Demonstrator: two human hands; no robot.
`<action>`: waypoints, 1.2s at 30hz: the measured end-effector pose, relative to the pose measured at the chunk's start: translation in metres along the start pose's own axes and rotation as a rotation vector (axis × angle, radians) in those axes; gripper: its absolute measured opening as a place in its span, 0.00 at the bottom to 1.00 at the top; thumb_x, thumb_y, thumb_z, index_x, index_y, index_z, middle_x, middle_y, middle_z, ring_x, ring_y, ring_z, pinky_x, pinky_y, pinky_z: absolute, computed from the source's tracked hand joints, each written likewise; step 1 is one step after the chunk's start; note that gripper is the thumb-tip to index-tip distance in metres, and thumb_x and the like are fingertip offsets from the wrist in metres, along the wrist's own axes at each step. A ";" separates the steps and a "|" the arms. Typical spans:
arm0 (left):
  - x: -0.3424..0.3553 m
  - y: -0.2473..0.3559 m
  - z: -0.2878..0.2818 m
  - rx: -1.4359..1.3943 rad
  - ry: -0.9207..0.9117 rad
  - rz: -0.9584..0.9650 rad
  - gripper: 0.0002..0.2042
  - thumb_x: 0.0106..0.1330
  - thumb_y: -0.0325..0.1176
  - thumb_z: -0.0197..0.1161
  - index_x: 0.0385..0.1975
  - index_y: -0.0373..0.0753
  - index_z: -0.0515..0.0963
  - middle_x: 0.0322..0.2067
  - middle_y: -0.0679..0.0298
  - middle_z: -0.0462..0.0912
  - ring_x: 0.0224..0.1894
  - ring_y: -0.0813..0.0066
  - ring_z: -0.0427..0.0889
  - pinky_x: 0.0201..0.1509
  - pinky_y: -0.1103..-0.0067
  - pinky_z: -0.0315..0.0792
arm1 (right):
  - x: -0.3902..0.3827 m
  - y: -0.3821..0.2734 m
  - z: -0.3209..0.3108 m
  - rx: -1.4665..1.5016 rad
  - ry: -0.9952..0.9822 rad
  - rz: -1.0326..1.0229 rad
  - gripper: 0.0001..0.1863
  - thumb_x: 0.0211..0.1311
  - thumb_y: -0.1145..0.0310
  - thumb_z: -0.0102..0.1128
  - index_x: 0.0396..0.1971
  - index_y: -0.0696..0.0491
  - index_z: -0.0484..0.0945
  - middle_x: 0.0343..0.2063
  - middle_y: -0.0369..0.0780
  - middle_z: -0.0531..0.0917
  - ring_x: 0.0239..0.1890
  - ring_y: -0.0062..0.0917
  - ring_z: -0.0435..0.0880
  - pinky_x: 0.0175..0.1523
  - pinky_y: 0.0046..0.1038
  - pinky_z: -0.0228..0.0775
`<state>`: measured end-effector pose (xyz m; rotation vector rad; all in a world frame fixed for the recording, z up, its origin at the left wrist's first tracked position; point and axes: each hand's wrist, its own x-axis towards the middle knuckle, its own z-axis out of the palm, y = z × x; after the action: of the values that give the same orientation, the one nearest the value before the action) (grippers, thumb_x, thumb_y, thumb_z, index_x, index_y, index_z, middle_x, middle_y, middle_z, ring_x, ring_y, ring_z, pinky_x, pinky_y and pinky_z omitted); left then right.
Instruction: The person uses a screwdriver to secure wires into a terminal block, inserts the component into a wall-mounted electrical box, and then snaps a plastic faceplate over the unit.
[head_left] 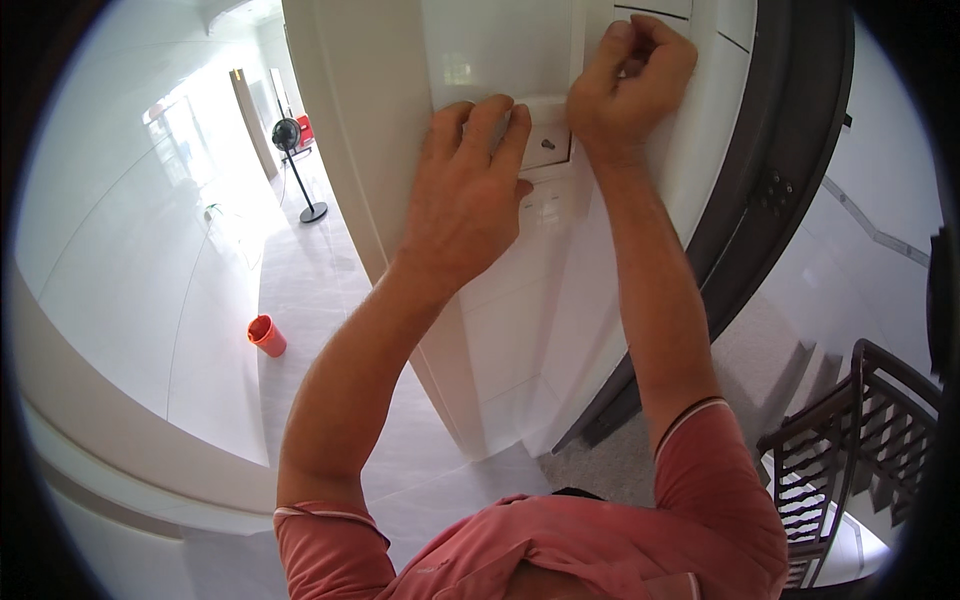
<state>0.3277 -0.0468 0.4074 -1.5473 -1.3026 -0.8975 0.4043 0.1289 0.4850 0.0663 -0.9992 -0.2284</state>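
A small white wall plate (547, 146) with a dark screw or hole in it sits against the white wall in front of me. My left hand (468, 185) is closed around its left part, fingers bent over it and thumb at its lower edge, so that side is hidden. To the right and a little higher, my right hand (638, 88) is raised beside the plate. Its thumb and forefinger are pinched together and the other fingers curl in. Whatever lies in that pinch is too small or too hidden to name.
A dark door frame (770, 160) with a hinge stands right of the wall. Beyond it, a dark stair railing (850, 440) descends. On the left, an orange-red bucket (267, 337) and a black standing fan (296, 165) rest on the pale tiled floor (330, 290).
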 end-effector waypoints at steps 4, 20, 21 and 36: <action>0.001 0.000 0.002 0.003 -0.028 -0.028 0.34 0.45 0.26 0.82 0.58 0.32 0.80 0.60 0.58 0.76 0.59 0.51 0.71 0.64 0.63 0.72 | -0.009 -0.002 0.015 -0.049 -0.110 -0.142 0.04 0.71 0.75 0.61 0.40 0.60 0.78 0.30 0.40 0.78 0.30 0.24 0.76 0.33 0.24 0.69; 0.007 -0.004 0.003 0.030 -0.009 0.024 0.34 0.43 0.26 0.83 0.56 0.34 0.82 0.57 0.63 0.79 0.58 0.55 0.74 0.61 0.66 0.74 | -0.057 -0.018 -0.024 0.098 0.060 0.090 0.09 0.71 0.73 0.62 0.46 0.62 0.76 0.42 0.46 0.76 0.31 0.26 0.71 0.32 0.25 0.67; 0.005 -0.005 0.004 0.029 0.009 0.034 0.34 0.42 0.26 0.83 0.56 0.34 0.82 0.56 0.63 0.80 0.57 0.55 0.74 0.60 0.66 0.75 | -0.061 -0.019 -0.023 0.039 0.028 0.048 0.10 0.71 0.73 0.62 0.46 0.62 0.75 0.42 0.46 0.76 0.32 0.27 0.71 0.32 0.25 0.67; 0.011 -0.010 0.002 0.015 -0.009 -0.031 0.35 0.34 0.27 0.86 0.51 0.37 0.85 0.52 0.64 0.84 0.57 0.56 0.77 0.59 0.67 0.77 | -0.059 -0.016 -0.023 0.205 0.026 0.149 0.10 0.68 0.73 0.64 0.45 0.60 0.77 0.35 0.42 0.77 0.31 0.28 0.74 0.34 0.27 0.67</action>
<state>0.3198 -0.0411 0.4189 -1.5253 -1.3402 -0.8992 0.3900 0.1254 0.4215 0.1804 -0.9944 0.0121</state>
